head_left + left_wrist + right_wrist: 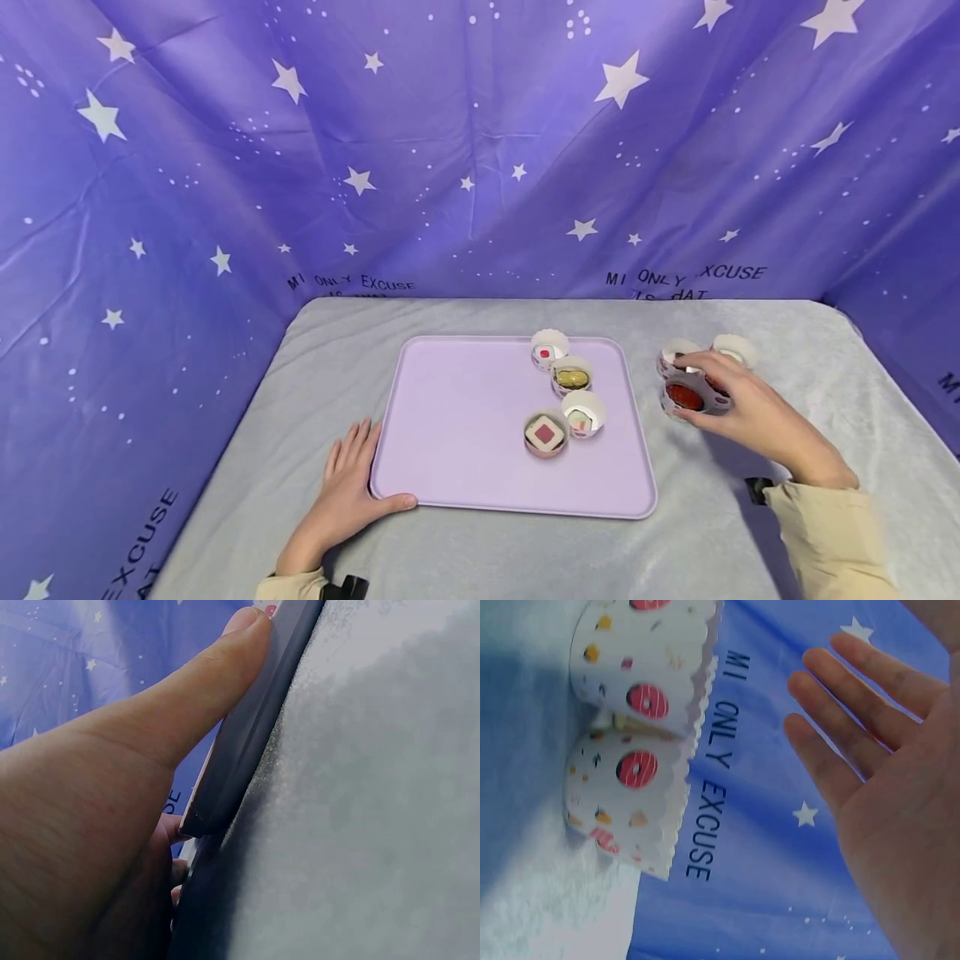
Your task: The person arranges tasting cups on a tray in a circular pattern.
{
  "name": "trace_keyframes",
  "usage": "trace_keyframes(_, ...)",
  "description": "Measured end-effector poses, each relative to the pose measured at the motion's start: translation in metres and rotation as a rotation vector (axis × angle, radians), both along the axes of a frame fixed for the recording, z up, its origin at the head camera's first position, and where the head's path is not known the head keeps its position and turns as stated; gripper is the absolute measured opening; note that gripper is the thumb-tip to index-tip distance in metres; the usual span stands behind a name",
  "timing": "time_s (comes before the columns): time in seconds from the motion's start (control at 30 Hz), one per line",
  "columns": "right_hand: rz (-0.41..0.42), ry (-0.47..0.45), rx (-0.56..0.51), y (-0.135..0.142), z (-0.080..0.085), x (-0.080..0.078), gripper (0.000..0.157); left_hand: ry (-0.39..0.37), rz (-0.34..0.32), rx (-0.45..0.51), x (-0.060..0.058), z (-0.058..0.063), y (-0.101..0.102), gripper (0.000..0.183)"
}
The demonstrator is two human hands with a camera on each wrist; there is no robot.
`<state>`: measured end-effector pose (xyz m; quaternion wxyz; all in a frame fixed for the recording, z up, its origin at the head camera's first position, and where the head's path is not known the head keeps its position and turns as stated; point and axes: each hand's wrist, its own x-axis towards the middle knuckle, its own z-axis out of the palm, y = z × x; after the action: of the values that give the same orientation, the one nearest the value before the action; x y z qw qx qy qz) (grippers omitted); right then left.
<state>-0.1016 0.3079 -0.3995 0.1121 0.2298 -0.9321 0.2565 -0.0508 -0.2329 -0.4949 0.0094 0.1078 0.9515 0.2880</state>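
Note:
My left hand point(347, 492) lies at the near left corner of a lilac tray point(457, 417), its thumb along the front edge and its straight fingers beside the left edge. The left wrist view shows the thumb point(217, 679) against the tray's side point(244, 742). Over a group of small paper cups to the right of the tray, my right hand point(757, 417) spreads thumb and fingers around a cup with a glossy red piece point(685, 397). In the right wrist view, its fingers point(862, 712) are extended, apart from two patterned, scalloped cups point(622, 780).
Several cups stand on the tray's right half: one with a red-centred white square piece point(545, 433), one with a yellow piece point(572, 378). Behind the right hand are a white-rimmed cup point(738, 346) and another cup point(670, 360). A purple star-printed curtain point(450, 125) surrounds the grey cloth-covered table point(465, 554).

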Motion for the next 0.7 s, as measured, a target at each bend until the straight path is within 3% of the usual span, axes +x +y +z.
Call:
trace_keyframes(0.2,-0.023,0.009,0.008,0.016,-0.001,0.000,0.065,-0.006,-0.003,0.000,-0.001,-0.001,0.000,0.121)
trace_keyframes(0.4,-0.042,-0.003,-0.049,0.027,-0.002,-0.002,0.067,-0.003,0.004,0.008,-0.002,0.001,0.000,0.121)
trace_keyframes(0.53,-0.085,-0.046,-0.067,0.034,-0.004,-0.001,0.065,0.000,0.003,0.002,-0.002,0.001,0.000,0.122)
trace_keyframes(0.7,-0.121,-0.027,-0.069,0.043,-0.009,-0.002,0.064,-0.004,0.001,0.002,-0.002,0.001,0.000,0.122)
